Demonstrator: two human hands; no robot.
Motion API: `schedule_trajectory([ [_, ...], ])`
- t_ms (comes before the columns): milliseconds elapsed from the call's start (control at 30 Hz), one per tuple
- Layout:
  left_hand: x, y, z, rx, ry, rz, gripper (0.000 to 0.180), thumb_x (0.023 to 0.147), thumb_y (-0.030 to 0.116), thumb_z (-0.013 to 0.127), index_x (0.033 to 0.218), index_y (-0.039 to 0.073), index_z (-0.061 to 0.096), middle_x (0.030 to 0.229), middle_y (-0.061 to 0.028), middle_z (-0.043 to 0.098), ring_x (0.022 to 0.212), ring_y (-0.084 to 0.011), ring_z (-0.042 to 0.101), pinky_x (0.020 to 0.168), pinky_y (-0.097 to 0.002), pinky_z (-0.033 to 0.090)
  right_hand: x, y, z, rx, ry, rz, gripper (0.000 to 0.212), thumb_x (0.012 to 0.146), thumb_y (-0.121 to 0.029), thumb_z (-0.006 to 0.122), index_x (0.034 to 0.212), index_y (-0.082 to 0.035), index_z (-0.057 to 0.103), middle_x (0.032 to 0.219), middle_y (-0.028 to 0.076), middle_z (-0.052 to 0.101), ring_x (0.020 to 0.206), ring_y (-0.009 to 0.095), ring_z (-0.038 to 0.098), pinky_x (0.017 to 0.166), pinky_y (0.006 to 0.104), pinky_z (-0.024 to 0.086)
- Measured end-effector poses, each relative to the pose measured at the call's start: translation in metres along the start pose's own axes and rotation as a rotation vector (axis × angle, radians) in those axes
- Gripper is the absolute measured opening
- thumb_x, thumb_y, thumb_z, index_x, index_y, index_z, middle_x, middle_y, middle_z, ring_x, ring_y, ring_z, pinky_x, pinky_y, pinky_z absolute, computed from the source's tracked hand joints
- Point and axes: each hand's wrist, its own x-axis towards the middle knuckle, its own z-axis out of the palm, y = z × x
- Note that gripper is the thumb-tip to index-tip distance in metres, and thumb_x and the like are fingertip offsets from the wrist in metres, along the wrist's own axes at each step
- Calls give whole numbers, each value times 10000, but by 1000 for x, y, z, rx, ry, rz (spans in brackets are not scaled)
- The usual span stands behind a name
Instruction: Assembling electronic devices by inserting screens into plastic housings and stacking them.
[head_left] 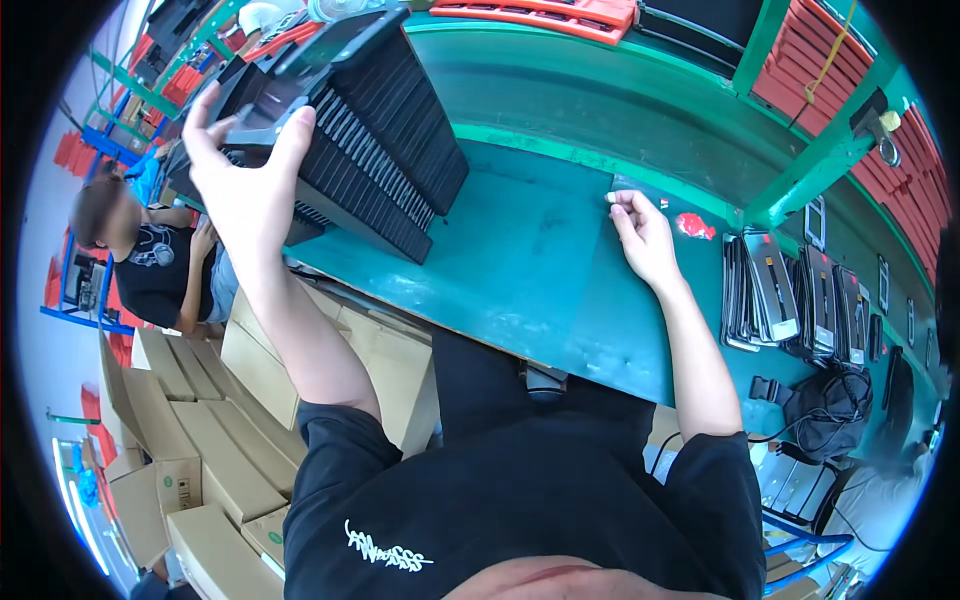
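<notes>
In the upper left of the frame the left hand (240,170) is raised with fingers spread, its thumb and fingers clasping a flat black tray (265,120) at the near end of a long stack of black trays (385,150). That stack lies on its side, tilted, along the upper left part of the green desk (520,250), and its ribbed edges run toward the upper middle of the frame.

At the centre right the right hand (645,240) rests on the desk with its fingers curled inward. The fingertips pinch a small white piece (611,198) just at the edge where the desk mat meets a raised green ledge. A small red object (695,226) lies on the desk near that hand, a little further right.

Further right, a row of flat dark devices with silver edges (775,290) stands leaning together on the desk, and a black bundle of cables (830,405) sits below them at the lower right. Red crates (540,12) line the top of the frame behind the green frame rails.

At the lower left, cardboard boxes (220,450) are stacked on the floor beside the desk. Another person in a black shirt (155,275) sits at the left edge of the frame.
</notes>
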Motion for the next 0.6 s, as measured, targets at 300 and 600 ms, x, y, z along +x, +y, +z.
schedule_trajectory([
  [300,-15,-43,20,-25,66,-75,750,831,345,858,1444,88,512,1263,-167,504,1198,-272,524,1041,-402,430,-3,-9,2,-60,1,-39,202,980,-153,647,1143,-40,686,883,36,675,638,93,541,624,278,470],
  [600,-22,-57,20,27,54,118,626,841,319,836,1356,73,581,1267,-160,507,1218,-305,511,1074,-422,409,-6,-24,3,-246,-32,-90,209,940,-138,664,1136,-71,692,883,45,681,623,140,568,616,302,482],
])
